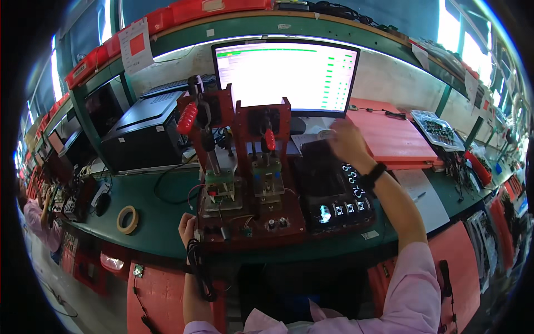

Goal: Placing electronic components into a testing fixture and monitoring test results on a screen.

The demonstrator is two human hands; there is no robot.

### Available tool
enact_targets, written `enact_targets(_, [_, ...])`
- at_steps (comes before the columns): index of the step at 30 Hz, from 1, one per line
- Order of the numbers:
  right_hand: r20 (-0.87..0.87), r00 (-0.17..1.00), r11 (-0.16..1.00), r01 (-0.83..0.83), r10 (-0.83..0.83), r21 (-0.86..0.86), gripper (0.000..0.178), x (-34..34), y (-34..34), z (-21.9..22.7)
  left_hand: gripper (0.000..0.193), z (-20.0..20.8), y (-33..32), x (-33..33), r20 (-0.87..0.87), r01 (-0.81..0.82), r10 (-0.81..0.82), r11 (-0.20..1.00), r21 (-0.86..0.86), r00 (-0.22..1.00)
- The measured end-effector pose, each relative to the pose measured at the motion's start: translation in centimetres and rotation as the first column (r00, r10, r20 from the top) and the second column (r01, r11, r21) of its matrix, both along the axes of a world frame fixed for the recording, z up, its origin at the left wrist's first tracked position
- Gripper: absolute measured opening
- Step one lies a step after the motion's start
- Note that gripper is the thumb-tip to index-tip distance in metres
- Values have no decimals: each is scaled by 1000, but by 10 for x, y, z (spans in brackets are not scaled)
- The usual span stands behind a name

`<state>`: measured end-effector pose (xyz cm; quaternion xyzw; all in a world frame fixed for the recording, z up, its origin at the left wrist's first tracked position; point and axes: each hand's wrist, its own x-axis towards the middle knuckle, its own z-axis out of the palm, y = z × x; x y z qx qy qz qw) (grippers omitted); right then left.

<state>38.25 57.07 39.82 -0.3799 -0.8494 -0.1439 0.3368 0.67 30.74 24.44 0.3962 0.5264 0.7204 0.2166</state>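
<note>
My left hand [188, 227] is closed at the left front edge of a dark red test fixture [250, 236]. A looped black cable [201, 273] hangs from it along my forearm. The fixture carries two upright toggle clamps with red handles, the left handle [187, 118] and the right handle [270, 140]. Green circuit boards [220, 183] sit under the clamps. My right hand [347, 142] is curled over the back of a black tester box [334, 192] with lit digits, beside a dark block [316, 151]. Whatever its fingers hold is hidden.
Behind the fixture stands a bright monitor [289, 78], with a black computer case [142, 131] to its left. A tape roll [127, 220] lies on the green bench [161, 209]. Pink foam sheets [389, 133], a tray of parts [438, 131] and paper with a pen [420, 196] are at right.
</note>
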Motion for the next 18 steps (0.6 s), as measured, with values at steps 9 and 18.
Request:
enact_targets(9, [387, 921, 998, 51, -40, -19, 43, -39, -64, -7, 19, -15, 4, -8, -2, -3, 3, 1000, 0, 1000])
enact_targets(18, [529, 807, 965, 214, -262, 152, 68, -18, -143, -17, 19, -4, 2, 4, 49, 4, -1, 998, -63, 999])
